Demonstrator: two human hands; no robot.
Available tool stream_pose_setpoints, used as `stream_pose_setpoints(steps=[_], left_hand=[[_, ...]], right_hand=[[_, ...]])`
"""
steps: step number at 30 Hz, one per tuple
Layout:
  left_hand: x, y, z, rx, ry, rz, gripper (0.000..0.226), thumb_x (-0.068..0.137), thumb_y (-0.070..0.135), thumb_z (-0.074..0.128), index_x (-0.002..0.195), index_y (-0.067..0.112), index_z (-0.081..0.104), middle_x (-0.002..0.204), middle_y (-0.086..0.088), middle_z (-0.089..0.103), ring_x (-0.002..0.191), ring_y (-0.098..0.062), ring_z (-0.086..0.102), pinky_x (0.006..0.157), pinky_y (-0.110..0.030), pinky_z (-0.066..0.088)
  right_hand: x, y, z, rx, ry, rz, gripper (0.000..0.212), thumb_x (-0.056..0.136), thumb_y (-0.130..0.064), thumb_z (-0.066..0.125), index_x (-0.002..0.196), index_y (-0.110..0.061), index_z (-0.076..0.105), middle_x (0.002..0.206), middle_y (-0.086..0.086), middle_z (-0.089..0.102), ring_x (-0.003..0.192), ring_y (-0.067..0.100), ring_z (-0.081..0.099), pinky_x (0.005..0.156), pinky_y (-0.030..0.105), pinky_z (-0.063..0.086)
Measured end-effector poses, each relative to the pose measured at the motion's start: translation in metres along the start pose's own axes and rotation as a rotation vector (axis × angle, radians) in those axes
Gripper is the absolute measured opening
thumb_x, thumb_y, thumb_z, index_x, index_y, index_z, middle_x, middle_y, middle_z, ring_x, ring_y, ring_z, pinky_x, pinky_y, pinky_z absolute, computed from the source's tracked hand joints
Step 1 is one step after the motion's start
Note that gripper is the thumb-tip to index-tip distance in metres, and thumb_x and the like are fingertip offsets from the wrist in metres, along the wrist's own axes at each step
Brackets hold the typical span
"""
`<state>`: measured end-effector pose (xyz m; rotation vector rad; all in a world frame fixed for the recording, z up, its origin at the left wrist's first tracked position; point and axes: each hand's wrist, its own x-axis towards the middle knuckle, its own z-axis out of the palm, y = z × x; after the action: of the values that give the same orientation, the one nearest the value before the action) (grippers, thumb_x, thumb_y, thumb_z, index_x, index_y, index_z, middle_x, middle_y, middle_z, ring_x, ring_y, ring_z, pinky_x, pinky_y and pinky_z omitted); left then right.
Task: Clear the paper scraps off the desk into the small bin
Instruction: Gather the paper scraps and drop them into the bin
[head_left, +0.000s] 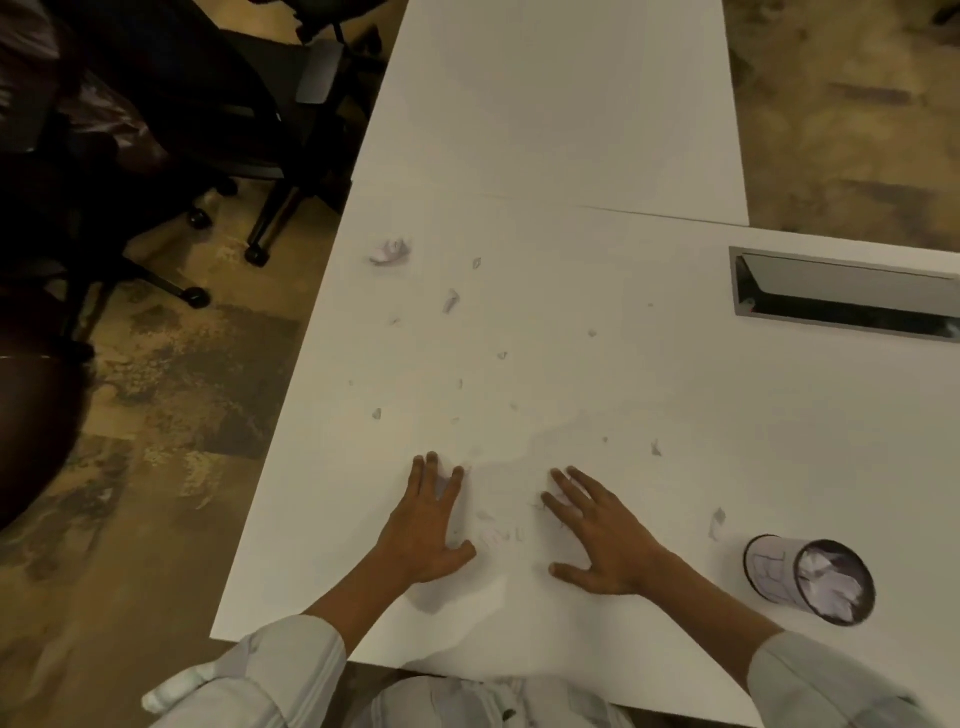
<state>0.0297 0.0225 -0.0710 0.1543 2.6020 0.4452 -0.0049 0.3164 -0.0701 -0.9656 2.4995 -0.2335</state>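
Paper scraps: small torn bits (451, 300) lie scattered over the white desk (675, 395), mostly in the middle of the frame; a faint cluster (501, 527) sits low centre, between the two hands. It is pale on a pale top, so its extent is hard to tell.
Crumpled ball: one larger wad (390, 252) rests apart, upper left of the scatter and near the desk's left edge.
Stray pieces: a few lie right of centre, one (717, 521) just above and left of the bin.
Small bin: a little mesh cup (810, 579) stands at lower right on the desk, already holding crumpled paper, mouth towards the camera. It likely sits there so gathered scraps have a short trip.
Left hand: the left hand (428, 525) lies flat, palm down, fingers spread and gripping nothing, left of the cluster.
Right hand: the right hand (597, 540) mirrors it on the cluster's right, fingers splayed and empty.
Why so held: flat palms flanking the bits look set to sweep them into one heap, which suits tiny pieces better than pinching each.
Progress: judged partial, with paper in the bin and plenty on the desk.
Surroundings: a cable slot (841, 293) at right, office chairs (197, 130) at upper left on the floor.
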Motion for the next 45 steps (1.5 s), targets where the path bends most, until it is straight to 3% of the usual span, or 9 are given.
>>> stream_pose_setpoints(steps=[5,8,11,14,18,22,28,35,45], left_hand=[[-0.019,0.026,0.017,0.041,-0.006,0.017,0.076,0.085,0.051,0.028,0.147,0.031,-0.011,0.155,-0.022,-0.012,0.143,-0.038,-0.013,0.108,-0.044,0.038],[-0.025,0.048,0.020,0.081,-0.027,-0.007,0.078,0.093,0.014,0.039,0.143,0.037,-0.016,0.155,-0.022,-0.015,0.143,-0.040,-0.011,0.103,-0.036,0.042],[-0.027,0.067,0.025,0.149,-0.031,-0.025,0.083,0.086,-0.007,0.050,0.150,0.027,0.011,0.155,-0.024,-0.002,0.143,-0.044,0.004,0.092,-0.033,0.050],[-0.025,0.074,0.030,0.280,0.059,0.026,0.072,0.046,0.000,0.087,0.115,0.012,0.067,0.121,-0.029,0.059,0.110,-0.040,0.060,0.068,-0.027,0.057],[-0.015,0.071,0.027,0.330,0.077,0.080,0.048,0.027,-0.006,0.088,0.069,0.008,0.070,0.073,-0.010,0.065,0.071,-0.024,0.064,0.039,-0.022,0.046],[-0.008,0.070,0.018,0.189,0.144,0.107,0.038,0.028,-0.016,0.077,0.049,0.008,0.056,0.056,-0.006,0.053,0.053,-0.022,0.055,0.034,-0.020,0.034],[0.008,0.098,-0.003,-0.087,0.163,0.057,0.023,0.072,-0.008,0.059,0.066,0.011,0.070,0.067,-0.009,0.061,0.065,-0.025,0.059,0.055,-0.028,0.043],[0.037,0.190,-0.006,-0.301,0.247,0.217,0.014,0.081,0.002,0.061,0.071,0.006,0.070,0.069,-0.013,0.067,0.066,-0.025,0.063,0.063,-0.040,0.054],[0.049,0.346,0.011,-0.398,0.116,0.543,0.017,0.079,0.008,0.058,0.080,0.004,0.074,0.075,-0.015,0.070,0.069,-0.029,0.063,0.065,-0.037,0.052]], right_hand=[[-0.022,-0.011,0.021,-0.068,-0.017,-0.014,0.067,0.084,-0.033,0.062,0.144,-0.020,0.035,0.154,0.015,0.026,0.141,0.038,0.024,0.110,0.045,0.034],[-0.030,-0.016,0.026,-0.109,0.078,-0.036,0.071,0.059,-0.003,0.081,0.126,-0.015,0.058,0.137,0.014,0.052,0.119,0.035,0.054,0.076,0.033,0.058],[-0.038,-0.018,0.025,-0.122,0.161,-0.043,0.065,0.044,0.004,0.085,0.105,-0.013,0.070,0.121,0.009,0.065,0.097,0.026,0.065,0.043,0.024,0.051],[-0.035,-0.019,0.024,-0.157,0.159,0.009,0.050,0.045,0.000,0.088,0.090,-0.014,0.073,0.109,0.003,0.070,0.083,0.020,0.064,0.032,0.022,0.039],[-0.022,-0.022,0.018,-0.128,0.149,0.105,0.032,0.051,0.003,0.084,0.076,-0.013,0.070,0.097,-0.002,0.072,0.069,0.019,0.060,0.036,0.022,0.027],[-0.010,-0.018,0.021,0.150,0.211,0.311,0.021,0.075,0.002,0.066,0.085,-0.015,0.074,0.088,0.003,0.073,0.076,0.023,0.064,0.056,0.023,0.042],[-0.026,-0.012,0.002,0.728,0.543,0.652,0.014,0.080,0.000,0.071,0.089,-0.009,0.078,0.092,0.007,0.075,0.086,0.014,0.070,0.078,-0.005,0.037],[-0.092,0.018,-0.046,0.929,0.772,0.848,0.013,0.079,-0.008,0.073,0.088,-0.015,0.078,0.088,-0.002,0.074,0.072,-0.014,0.061,0.068,-0.003,0.039],[-0.215,0.084,-0.075,0.873,1.012,1.149,0.014,0.079,-0.016,0.074,0.091,-0.019,0.077,0.096,0.000,0.075,0.091,0.006,0.065,0.071,-0.001,0.038]])
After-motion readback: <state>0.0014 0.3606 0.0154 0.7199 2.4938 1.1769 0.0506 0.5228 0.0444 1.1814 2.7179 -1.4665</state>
